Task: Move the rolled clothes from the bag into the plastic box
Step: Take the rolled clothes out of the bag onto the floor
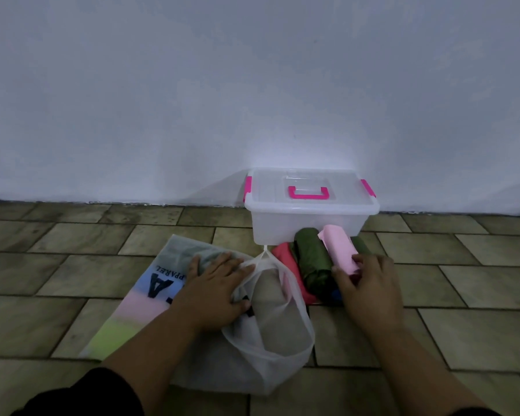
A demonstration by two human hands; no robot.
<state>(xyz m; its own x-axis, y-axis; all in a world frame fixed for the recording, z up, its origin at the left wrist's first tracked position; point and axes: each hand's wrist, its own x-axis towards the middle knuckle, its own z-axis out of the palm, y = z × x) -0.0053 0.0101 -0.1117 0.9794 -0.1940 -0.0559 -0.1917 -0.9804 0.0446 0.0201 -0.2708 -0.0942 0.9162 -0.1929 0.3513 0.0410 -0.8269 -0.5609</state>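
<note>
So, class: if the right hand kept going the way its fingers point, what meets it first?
The right hand meets the pink roll, apparently touching its fingertips; the plastic box lies beyond.

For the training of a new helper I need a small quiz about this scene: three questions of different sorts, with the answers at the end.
1. True or false: the lid is off the plastic box.
2. Which roll does the right hand hold? A) pink B) dark green C) red
3. Fill the gap: the left hand rests on the ____.

Key: 1. False, the lid is on. 2. A, the pink roll. 3. The bag.
</note>
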